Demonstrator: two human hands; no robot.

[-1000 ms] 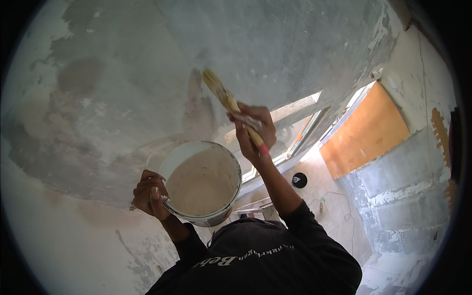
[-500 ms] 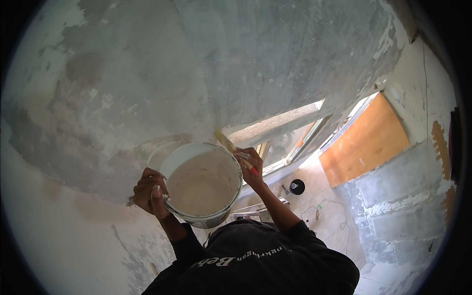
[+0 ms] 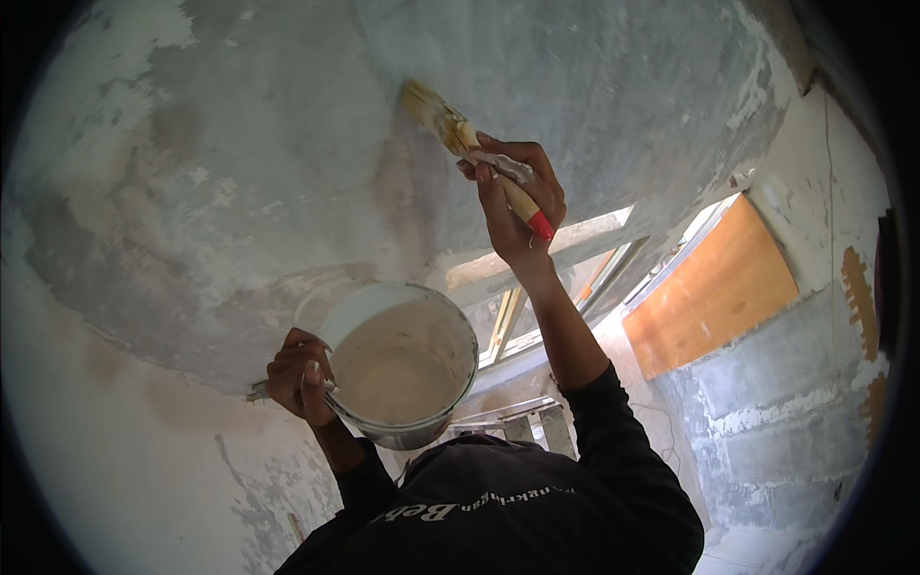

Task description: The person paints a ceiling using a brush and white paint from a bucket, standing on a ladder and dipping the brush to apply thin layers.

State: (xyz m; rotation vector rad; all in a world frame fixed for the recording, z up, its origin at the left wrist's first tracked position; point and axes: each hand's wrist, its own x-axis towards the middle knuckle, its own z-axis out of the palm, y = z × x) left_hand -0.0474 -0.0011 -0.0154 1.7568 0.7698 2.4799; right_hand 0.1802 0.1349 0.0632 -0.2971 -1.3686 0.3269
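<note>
My right hand (image 3: 513, 192) grips a wooden paintbrush (image 3: 450, 129) with a red-tipped handle, its pale bristles up against or very near the patchy grey plastered wall (image 3: 268, 125); I cannot tell if they touch. A damp brownish streak shows below the bristles. My left hand (image 3: 302, 374) is closed on the rim or handle of a pale plastic bucket (image 3: 359, 311), which holds a beige, milky liquid and sits at chest height, below and left of the brush.
A glazed window or door (image 3: 508, 316) lies right of the bucket. An orange board (image 3: 709, 287) stands beside a rough grey-white wall (image 3: 767, 412). What looks like a ladder (image 3: 556, 426) shows behind the bucket. A cord lies on the floor at the right.
The brush went down from the wall to behind the bucket's right rim, then rose again with my right hand, now higher than a second ago. The bucket and left hand shifted slightly right.
</note>
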